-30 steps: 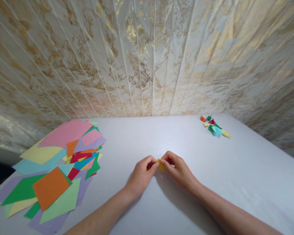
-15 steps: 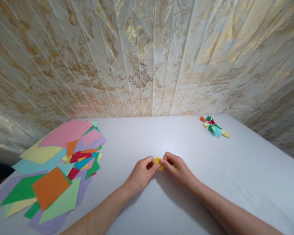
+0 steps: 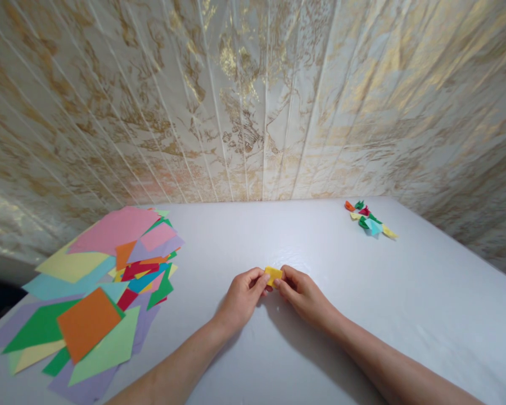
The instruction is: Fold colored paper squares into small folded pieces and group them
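A small piece of yellow paper (image 3: 273,274) is held up between my two hands, a little above the white table (image 3: 236,236). My left hand (image 3: 245,295) pinches its left side between thumb and fingers. On its right side, my right hand (image 3: 301,291) does the same, with the thumb on the near face. The paper looks small and roughly rectangular; whether it is folded in layers I cannot tell. My fingertips behind it are partly hidden.
On the left lies a spread of coloured paper sheets and scraps, with an orange square (image 3: 89,324) on top and a pink sheet (image 3: 116,230) at the back. Several small folded paper pieces (image 3: 373,226) sit at the back right. A gold-patterned curtain (image 3: 244,112) hangs behind the table.
The yellow paper has turned in my fingers and now shows a wider face. Both hands still pinch it, with the fingers slightly shifted.
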